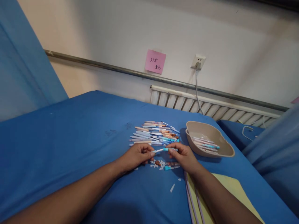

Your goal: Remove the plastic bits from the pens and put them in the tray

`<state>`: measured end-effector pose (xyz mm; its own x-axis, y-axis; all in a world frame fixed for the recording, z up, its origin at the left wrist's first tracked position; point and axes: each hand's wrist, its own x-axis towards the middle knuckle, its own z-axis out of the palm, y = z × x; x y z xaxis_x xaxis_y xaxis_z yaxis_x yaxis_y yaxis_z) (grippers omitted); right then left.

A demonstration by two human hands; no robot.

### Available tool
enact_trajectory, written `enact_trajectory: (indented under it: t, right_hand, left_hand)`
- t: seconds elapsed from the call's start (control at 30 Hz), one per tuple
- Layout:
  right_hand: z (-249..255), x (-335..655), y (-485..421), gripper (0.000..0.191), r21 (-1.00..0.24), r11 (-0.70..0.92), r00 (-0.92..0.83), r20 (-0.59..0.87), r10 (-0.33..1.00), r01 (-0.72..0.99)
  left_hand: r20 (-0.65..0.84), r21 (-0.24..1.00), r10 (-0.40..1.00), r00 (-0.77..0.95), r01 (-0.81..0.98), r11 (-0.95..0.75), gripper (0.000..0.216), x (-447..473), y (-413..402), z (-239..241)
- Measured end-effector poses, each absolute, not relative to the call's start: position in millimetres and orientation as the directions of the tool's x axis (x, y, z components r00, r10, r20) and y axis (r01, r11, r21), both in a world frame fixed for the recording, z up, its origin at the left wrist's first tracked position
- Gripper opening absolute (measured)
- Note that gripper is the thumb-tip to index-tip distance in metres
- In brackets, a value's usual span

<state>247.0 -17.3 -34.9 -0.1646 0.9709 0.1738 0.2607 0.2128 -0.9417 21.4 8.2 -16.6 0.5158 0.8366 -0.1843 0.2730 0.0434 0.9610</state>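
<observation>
On the blue cloth-covered table (pixel 70 140), the left hand (pixel 137 155) pinches the white end of a slim white-and-turquoise plastic pen (pixel 163 150), held just above the cloth near the front edge; the right hand (pixel 184 157) pinches its turquoise end. The pen's long axis runs left to right, almost level. It looks light, stiff and smooth (best gripped at both ends). Behind it lies a heap of pastel pens (pixel 155 133); to the right stands a beige plastic tray (pixel 224 149).

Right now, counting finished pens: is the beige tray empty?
No, the beige tray holds several pens lying along its bottom.
</observation>
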Motion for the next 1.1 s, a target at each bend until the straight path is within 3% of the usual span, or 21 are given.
enact_trajectory:
  t: [0.27, 0.4, 0.67, 0.87, 1.1]
  right_hand:
    - [-28, 247, -21, 0.014, -0.788, 0.424, -0.261, 0.339, 0.904, 0.446]
    - [-28, 244, -22, 0.012, -0.772, 0.435, -0.275, 0.341, 0.899, 0.464]
    - [-30, 243, -23, 0.013, -0.833, 0.364, -0.226, 0.293, 0.929, 0.416]
    - [-27, 240, -27, 0.012, -0.742, 0.462, -0.34, 0.327, 0.882, 0.486]
    - [-24, 237, -29, 0.01, -0.728, 0.45, -0.374, 0.28, 0.884, 0.517]
  left_hand:
    - [-0.073, 0.918, 0.813, 0.577, 0.358, -0.171, 0.027, 20, 2, -9]
    - [-0.049, 0.892, 0.811, 0.582, 0.391, -0.227, 0.023, 20, 0, -7]
    - [-0.073, 0.926, 0.803, 0.591, 0.339, -0.166, 0.026, 21, 1, -9]
    - [-0.094, 0.928, 0.765, 0.637, 0.334, -0.163, 0.026, 22, -4, -5]
    - [-0.121, 0.956, 0.764, 0.634, 0.281, -0.082, 0.026, 23, -2, -12]
